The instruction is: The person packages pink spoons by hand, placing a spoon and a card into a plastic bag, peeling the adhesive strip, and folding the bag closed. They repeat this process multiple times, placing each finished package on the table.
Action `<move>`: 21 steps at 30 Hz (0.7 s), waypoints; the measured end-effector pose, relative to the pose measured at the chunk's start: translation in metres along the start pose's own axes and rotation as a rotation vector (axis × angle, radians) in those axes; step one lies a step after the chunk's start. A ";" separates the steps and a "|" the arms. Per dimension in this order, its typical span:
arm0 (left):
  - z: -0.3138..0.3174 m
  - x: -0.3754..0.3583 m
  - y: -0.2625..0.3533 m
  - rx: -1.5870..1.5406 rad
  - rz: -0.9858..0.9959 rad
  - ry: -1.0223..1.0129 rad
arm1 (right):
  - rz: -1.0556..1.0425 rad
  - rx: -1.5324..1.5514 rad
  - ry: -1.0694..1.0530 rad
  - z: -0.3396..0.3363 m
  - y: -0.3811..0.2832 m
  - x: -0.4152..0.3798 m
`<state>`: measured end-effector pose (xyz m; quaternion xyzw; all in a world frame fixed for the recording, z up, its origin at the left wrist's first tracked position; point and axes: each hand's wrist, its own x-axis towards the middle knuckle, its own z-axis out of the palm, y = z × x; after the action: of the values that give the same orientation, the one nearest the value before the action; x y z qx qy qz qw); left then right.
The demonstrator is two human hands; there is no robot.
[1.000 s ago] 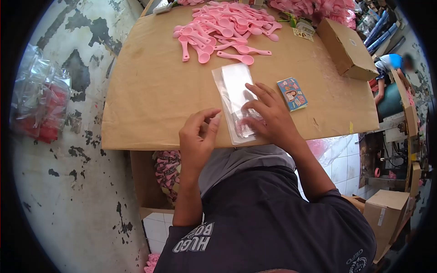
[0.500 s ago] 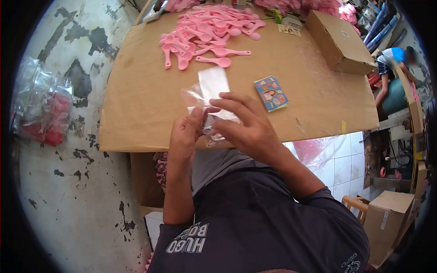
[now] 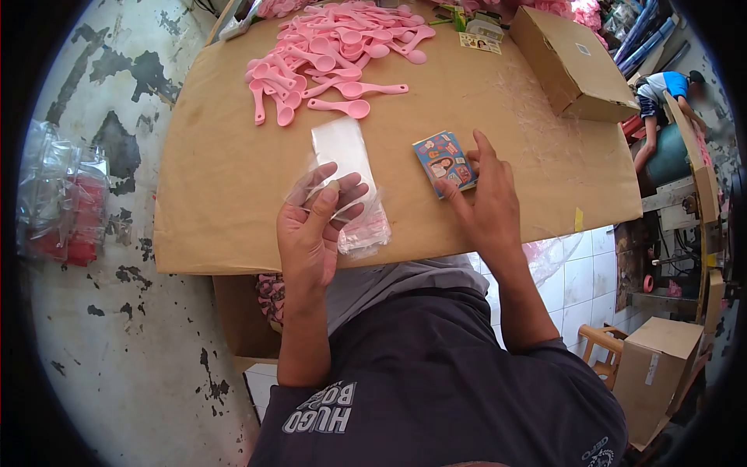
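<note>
My left hand (image 3: 305, 241) pinches a thin clear plastic bag (image 3: 305, 184) between thumb and fingers, above the table's near side. Under and beyond it lies a stack of clear plastic bags (image 3: 340, 148). My right hand (image 3: 496, 208) is at the right side of a small stack of blue printed cards (image 3: 433, 149). Its thumb overlaps the lower edge of the cards and the fingers are spread; firm contact is hard to make out. A heap of pink plastic measuring spoons (image 3: 354, 88) lies further back on the table.
The brown-covered table (image 3: 226, 194) has its near edge at my waist. A cardboard box (image 3: 572, 66) stands at back right, near a small printed card (image 3: 480, 43). Another person (image 3: 661, 97) bends over at far right. Bagged goods (image 3: 66, 194) are at left.
My right hand has left the bags and moved right to the cards. My left hand now holds a single bag apart, and the bag stack rests on the table.
</note>
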<state>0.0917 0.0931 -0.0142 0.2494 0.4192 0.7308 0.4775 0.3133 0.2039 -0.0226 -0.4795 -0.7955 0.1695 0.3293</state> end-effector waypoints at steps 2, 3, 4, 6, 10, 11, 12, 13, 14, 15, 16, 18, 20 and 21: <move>-0.004 0.005 -0.002 -0.004 0.024 0.000 | -0.015 0.025 -0.002 0.006 -0.006 0.003; -0.006 0.008 -0.001 -0.001 0.039 0.012 | -0.027 0.050 -0.001 0.010 -0.010 0.005; -0.007 0.011 -0.001 0.002 0.054 0.024 | -0.027 0.052 -0.003 0.014 -0.012 0.007; -0.004 0.017 0.002 -0.010 0.050 0.045 | -0.056 0.087 -0.009 0.022 -0.013 0.014; 0.005 0.030 0.004 -0.035 0.076 0.077 | 0.006 0.217 -0.051 0.026 -0.019 0.025; 0.005 0.033 0.004 -0.031 0.080 0.086 | 0.052 0.156 -0.067 0.024 -0.019 0.028; 0.006 0.035 0.004 -0.059 0.084 0.068 | 0.094 0.094 -0.085 0.023 -0.018 0.031; 0.006 0.038 0.004 -0.088 0.091 0.050 | 0.087 0.100 -0.092 0.024 -0.015 0.033; 0.007 0.039 0.004 -0.087 0.099 0.059 | 0.139 0.183 -0.117 0.025 -0.009 0.035; 0.008 0.040 0.004 -0.101 0.091 0.066 | 0.193 0.267 -0.143 0.026 -0.007 0.038; 0.009 0.041 0.004 -0.115 0.083 0.072 | 0.187 0.271 -0.147 0.025 -0.007 0.040; 0.009 0.045 0.004 -0.122 0.081 0.058 | 0.354 0.517 -0.148 0.020 -0.011 0.043; 0.010 0.047 0.006 -0.130 0.074 0.040 | 0.330 0.499 -0.110 0.024 -0.003 0.042; 0.013 0.048 0.008 -0.155 0.064 0.032 | 0.307 0.479 -0.069 0.025 -0.001 0.041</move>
<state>0.0777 0.1396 -0.0020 0.2134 0.3606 0.7799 0.4650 0.2821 0.2400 -0.0253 -0.4969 -0.6618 0.4165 0.3764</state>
